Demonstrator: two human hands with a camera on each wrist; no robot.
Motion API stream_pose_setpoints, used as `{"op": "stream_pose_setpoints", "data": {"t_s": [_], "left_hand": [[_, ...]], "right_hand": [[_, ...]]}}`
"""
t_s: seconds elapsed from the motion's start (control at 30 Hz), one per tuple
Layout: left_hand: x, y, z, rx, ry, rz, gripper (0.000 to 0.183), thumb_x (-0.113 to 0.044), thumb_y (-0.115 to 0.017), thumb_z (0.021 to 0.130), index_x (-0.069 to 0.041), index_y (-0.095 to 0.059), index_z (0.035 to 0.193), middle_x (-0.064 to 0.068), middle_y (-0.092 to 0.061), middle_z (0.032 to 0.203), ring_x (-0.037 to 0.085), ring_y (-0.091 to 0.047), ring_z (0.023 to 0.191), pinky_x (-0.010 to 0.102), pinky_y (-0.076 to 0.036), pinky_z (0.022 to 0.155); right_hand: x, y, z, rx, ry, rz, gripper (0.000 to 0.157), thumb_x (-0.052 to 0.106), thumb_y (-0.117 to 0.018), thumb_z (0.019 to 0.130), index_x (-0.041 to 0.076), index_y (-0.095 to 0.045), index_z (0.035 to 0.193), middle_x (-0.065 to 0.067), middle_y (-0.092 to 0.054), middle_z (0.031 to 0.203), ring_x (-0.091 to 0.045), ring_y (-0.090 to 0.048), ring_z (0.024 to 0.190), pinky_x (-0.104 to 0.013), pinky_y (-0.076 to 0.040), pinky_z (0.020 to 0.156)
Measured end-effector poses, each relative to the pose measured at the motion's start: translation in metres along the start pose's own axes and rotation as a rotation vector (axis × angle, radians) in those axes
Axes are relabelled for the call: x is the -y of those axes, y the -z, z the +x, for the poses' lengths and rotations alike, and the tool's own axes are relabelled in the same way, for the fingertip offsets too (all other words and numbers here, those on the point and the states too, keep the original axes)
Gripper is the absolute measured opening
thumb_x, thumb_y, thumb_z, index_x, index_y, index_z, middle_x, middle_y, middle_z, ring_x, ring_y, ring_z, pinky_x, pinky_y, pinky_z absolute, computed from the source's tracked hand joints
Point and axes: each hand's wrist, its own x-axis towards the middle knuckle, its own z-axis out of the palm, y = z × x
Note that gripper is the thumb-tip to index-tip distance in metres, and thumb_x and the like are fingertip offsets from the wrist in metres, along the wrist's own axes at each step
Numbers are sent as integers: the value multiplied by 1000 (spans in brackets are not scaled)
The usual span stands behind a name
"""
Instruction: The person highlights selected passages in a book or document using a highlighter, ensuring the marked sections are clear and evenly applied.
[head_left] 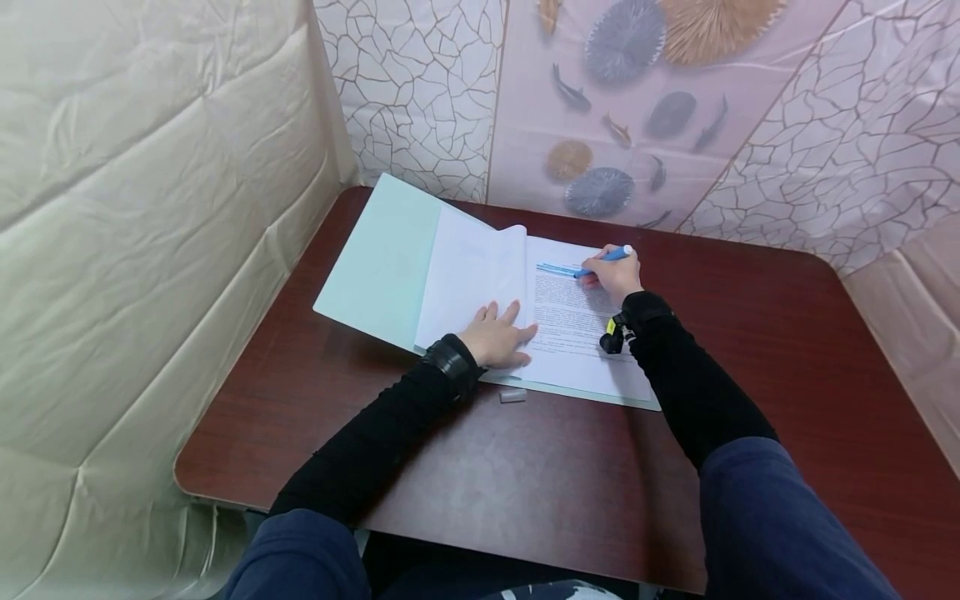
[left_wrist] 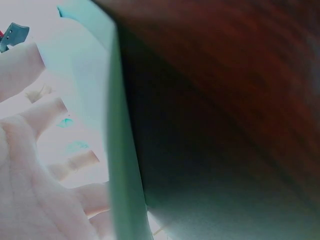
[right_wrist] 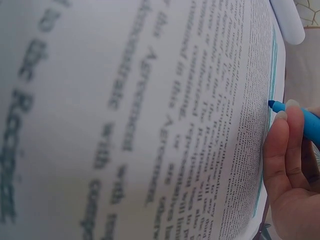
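Note:
My right hand (head_left: 620, 277) pinches a blue marker (right_wrist: 311, 125) near its tip. The tip meets the printed page (head_left: 570, 333) just below blue lines drawn across the top rows of text. My left hand (head_left: 497, 340) rests with fingers spread near the fold, across the turned-back white sheet (head_left: 472, 275) and the edge of the printed page. Both lie in an opened pale green folder (head_left: 382, 250), its left cover raised off the table. In the left wrist view, the palm (left_wrist: 30, 175) shows beside the green cover edge (left_wrist: 122, 150).
A small grey piece (head_left: 513, 397) lies on the dark red-brown table (head_left: 525, 475) just in front of the folder. Cream quilted fabric (head_left: 150, 250) hangs at the left, and patterned cloth (head_left: 420, 92) stands behind the table. Each wrist wears a black band.

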Motion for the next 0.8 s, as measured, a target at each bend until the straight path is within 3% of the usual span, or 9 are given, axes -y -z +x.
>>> {"op": "stream_pose_setpoints", "data": {"t_s": [0.8], "left_hand": [[-1,0,0,-6,1,1,61,-48,-49,97,-30,-30,152,14,-9,163,47,-12,147,55,-12,120]], "right_hand": [[-2,5,0,-2,-18,-14,17,16,-70,87,7,-55,84,-5,-74,78,-12,-72,64,-28,-58,64]]}}
